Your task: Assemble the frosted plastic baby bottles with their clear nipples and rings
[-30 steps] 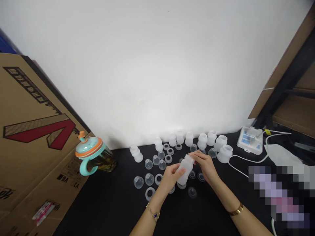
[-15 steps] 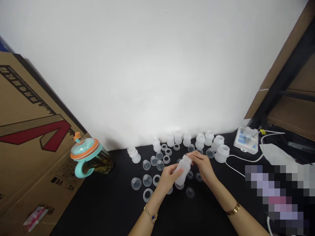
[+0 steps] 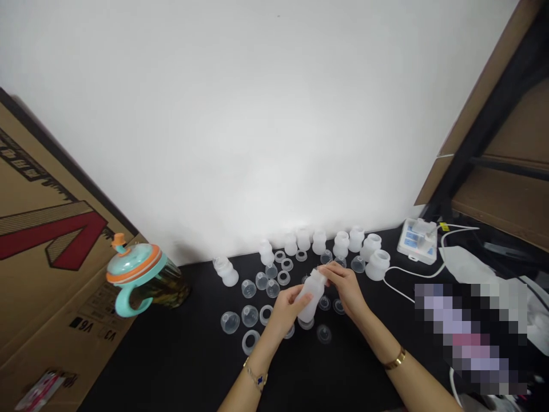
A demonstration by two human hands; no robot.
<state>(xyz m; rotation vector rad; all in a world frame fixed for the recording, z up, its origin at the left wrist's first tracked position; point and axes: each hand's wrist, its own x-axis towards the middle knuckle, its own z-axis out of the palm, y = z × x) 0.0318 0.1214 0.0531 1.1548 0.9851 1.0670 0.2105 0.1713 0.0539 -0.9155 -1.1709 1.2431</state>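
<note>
A frosted white baby bottle leans to the right above the black table. My left hand is wrapped round its body, thumb across the front. At the bottle's top, the fingers of my right hand are closed on the neck end; whatever they pinch there is partly hidden. Around my hands lie clear dome caps, pale collar rings and thin clear discs. Several white open-mouthed bottles stand along the wall, and another bottle is at the left of the row.
On the left, a teal and orange lidded jug stands before a large cardboard box. At the right are a clear plastic case, a white cable and a pixelated patch. A white wall rises behind the table.
The whole view has shifted, so the things appear slightly further left. Both hands keep their hold on the bottle, with the right fingers still at its top.
</note>
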